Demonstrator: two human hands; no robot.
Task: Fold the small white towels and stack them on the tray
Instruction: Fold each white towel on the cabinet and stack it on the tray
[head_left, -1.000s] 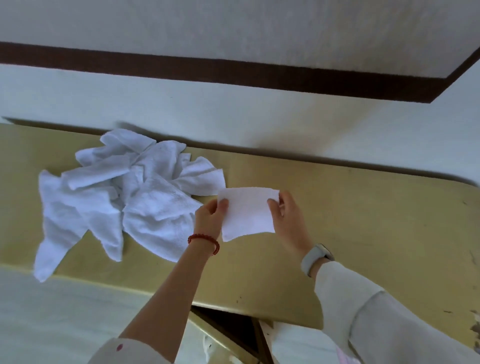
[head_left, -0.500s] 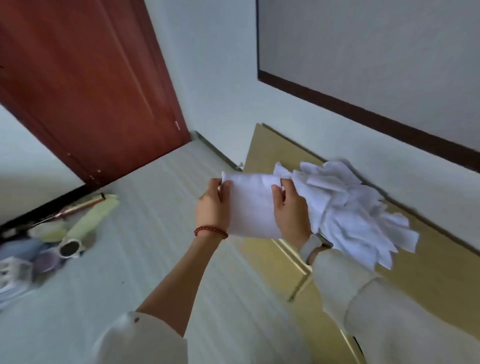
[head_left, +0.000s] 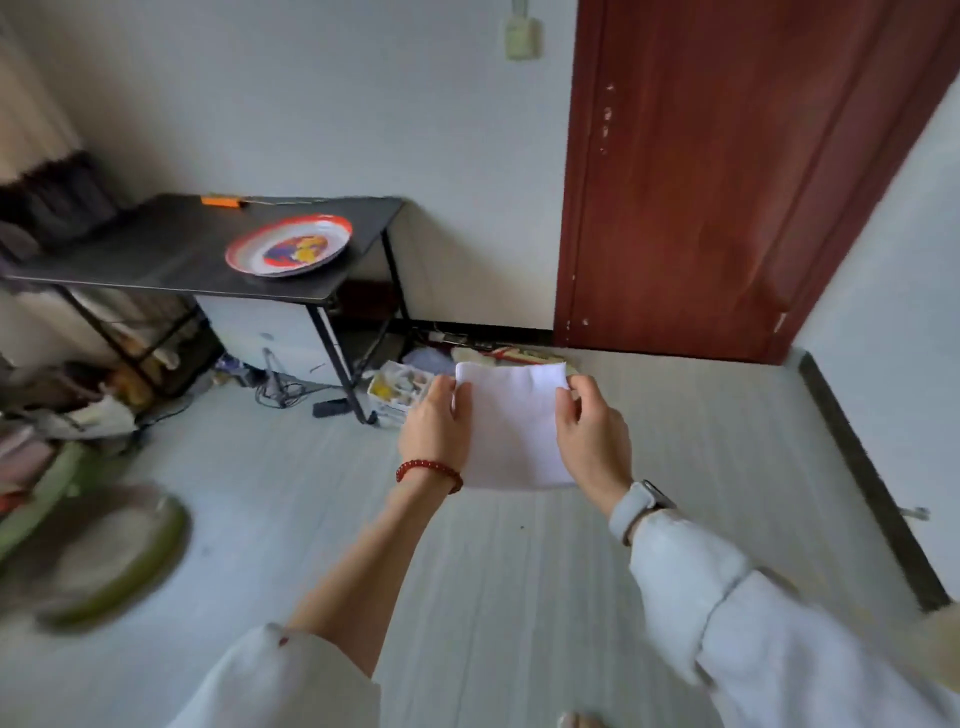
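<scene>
The table is black and stands far off, up and to the left of both hands. The tray sits on it near the right end. It is round, with a red rim and a bright picture in the middle, and no towel lies on it that I can see. The towel is held up in the air over the floor, well apart from the tray. It is white, folded flat, nearly square and a bit taller than wide. The left hand pinches its left edge and the right hand pinches its right edge, fingers curled on the cloth. The left hand is nearer the tray, so I think the towel must go left and forward
</scene>
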